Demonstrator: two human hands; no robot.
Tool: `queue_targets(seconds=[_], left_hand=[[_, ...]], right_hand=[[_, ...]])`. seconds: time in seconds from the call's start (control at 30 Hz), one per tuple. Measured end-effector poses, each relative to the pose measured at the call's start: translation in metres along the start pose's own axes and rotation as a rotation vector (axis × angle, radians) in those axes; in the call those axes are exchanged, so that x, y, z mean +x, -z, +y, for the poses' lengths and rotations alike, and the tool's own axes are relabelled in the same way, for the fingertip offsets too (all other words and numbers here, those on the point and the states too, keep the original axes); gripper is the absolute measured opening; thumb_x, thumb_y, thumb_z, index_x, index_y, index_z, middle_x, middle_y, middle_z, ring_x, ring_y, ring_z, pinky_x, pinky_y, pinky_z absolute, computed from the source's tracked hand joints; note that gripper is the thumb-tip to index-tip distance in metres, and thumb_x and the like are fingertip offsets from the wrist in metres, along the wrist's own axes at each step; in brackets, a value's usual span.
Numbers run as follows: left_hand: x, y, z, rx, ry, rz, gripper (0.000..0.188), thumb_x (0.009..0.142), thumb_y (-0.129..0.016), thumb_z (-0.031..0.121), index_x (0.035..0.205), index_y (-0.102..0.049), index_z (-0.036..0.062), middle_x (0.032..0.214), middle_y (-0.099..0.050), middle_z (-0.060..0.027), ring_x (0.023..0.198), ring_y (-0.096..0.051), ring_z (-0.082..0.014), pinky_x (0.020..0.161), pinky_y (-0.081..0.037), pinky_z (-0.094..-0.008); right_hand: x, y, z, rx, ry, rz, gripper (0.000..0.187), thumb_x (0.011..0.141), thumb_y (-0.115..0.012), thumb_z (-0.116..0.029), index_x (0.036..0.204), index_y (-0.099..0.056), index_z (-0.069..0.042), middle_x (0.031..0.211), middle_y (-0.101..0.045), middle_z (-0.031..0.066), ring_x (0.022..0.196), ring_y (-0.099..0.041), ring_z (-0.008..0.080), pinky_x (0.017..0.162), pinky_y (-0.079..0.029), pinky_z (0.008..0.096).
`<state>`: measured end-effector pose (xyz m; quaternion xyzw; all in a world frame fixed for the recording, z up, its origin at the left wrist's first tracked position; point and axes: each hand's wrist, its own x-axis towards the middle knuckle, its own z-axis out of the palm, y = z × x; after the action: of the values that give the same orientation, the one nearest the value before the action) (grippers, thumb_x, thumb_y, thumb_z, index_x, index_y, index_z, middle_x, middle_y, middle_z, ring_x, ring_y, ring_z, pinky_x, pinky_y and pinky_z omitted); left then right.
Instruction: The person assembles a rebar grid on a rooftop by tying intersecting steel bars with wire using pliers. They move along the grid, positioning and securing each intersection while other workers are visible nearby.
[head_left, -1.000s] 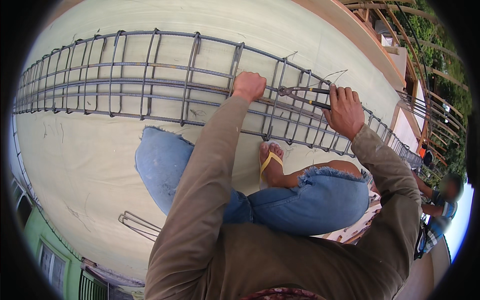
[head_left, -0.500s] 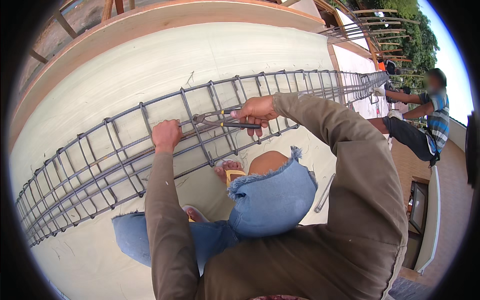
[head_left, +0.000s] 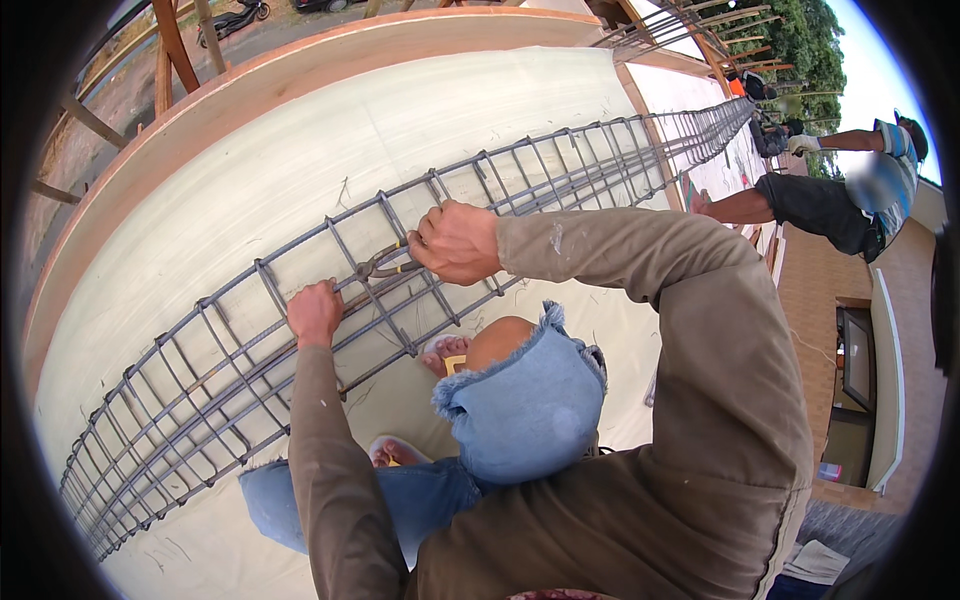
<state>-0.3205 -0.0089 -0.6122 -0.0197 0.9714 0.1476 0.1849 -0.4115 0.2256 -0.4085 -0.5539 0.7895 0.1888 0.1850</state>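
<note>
A long cage of steel rebar (head_left: pixel 330 222), long bars tied inside square stirrups, runs from the lower left to the upper right in front of me. My left hand (head_left: pixel 315 312) is closed around a lengthwise bar in the middle of the cage. Just right of it, my right hand (head_left: pixel 458 243) grips the handles of a pair of tying pincers (head_left: pixel 373 268). The pincers' jaws are at a stirrup where it crosses the inner bars. Any wire in the jaws is too small to make out. My right fingers hide most of the handles.
Beneath the cage lies a pale sheet surface (head_left: pixel 420 95) with scattered wire bits, bordered by a wooden board (head_left: pixel 300 62). My knee and feet are close to the cage's near side. A co-worker in dark shorts (head_left: pixel 815 205) is at the right. Rebar ends (head_left: pixel 650 30) stick out beyond.
My right hand has rolled over, back upward, and the spread pincer handles have drawn together. My left hand keeps its hold. The view has shifted, and the co-worker at right has changed posture.
</note>
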Motion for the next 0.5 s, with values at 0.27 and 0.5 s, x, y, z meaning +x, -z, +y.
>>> queue_targets(seconds=[0.27, 0.5], left_hand=[[0.002, 0.000, 0.010, 0.019, -0.038, 0.069, 0.027, 0.092, -0.061, 0.032, 0.088, -0.075, 0.0087, 0.080, -0.073, -0.0151, 0.074, -0.071, -0.0341, 0.070, -0.057, -0.0446], [0.002, -0.001, 0.014, -0.021, 0.028, 0.090, 0.031, 0.094, -0.059, 0.033, 0.081, -0.073, 0.0080, 0.078, -0.072, -0.0167, 0.073, -0.071, -0.0359, 0.068, -0.056, -0.0462]], right_hand=[[-0.027, -0.054, 0.010, 2.263, -0.648, -0.515, 0.039, 0.104, -0.044, -0.032, 0.122, -0.051, 0.002, 0.086, -0.069, 0.0175, 0.063, -0.067, 0.0190, 0.053, -0.055, 0.0315], [-0.034, -0.047, -0.007, 1.759, -0.594, -0.352, 0.066, 0.073, -0.086, -0.021, 0.118, -0.047, 0.007, 0.076, -0.066, 0.0143, 0.062, -0.066, 0.0185, 0.051, -0.054, 0.0301]])
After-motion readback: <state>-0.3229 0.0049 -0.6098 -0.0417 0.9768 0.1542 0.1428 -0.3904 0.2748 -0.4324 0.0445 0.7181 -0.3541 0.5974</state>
